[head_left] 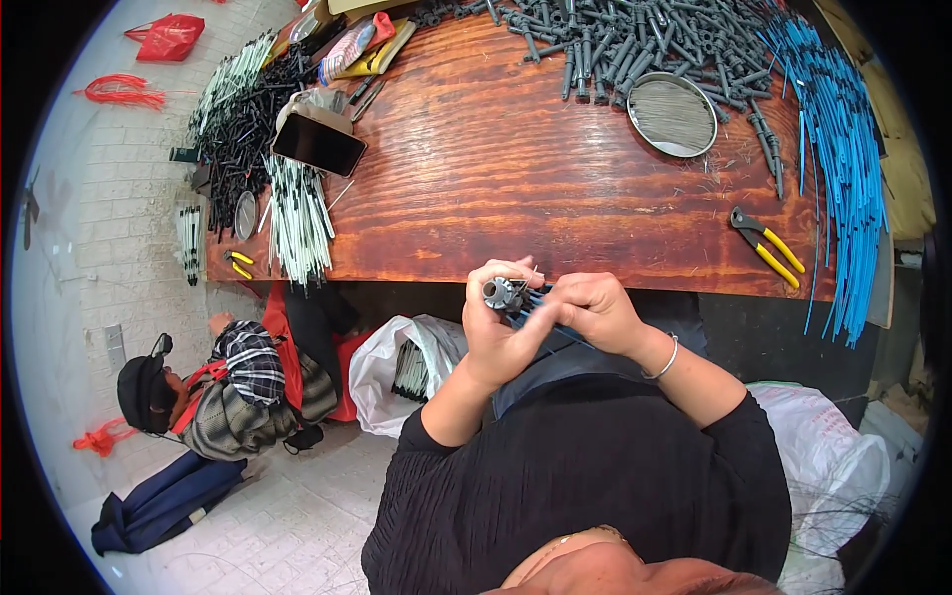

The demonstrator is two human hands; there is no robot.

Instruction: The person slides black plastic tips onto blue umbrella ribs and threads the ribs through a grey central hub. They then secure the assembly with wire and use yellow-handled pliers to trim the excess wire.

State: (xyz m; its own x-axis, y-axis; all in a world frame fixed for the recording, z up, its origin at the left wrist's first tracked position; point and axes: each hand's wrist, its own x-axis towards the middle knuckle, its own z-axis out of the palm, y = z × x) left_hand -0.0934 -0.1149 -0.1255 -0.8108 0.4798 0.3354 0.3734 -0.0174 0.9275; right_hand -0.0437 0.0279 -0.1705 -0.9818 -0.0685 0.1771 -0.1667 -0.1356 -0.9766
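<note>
In front of my body, just off the table's near edge, my left hand (490, 335) is closed around a dark grey plastic fitting (504, 294) with a round, notched end. Several thin blue rods (530, 309) run out beside the fitting toward the right and pass beneath my other hand. My right hand (599, 311) is closed in a pinch close to the fitting; what lies between its fingertips is hidden. A thin, pale sliver sticks up by the left fingertips, too small to identify.
On the wooden table (426, 198) lie grey plastic parts (635, 45), a round tin of thin pins (674, 114), blue rods (843, 178), yellow-handled pliers (769, 248), a phone (319, 146) and white rods (297, 223). A person (238, 382) sits at left, near a white bag (382, 362).
</note>
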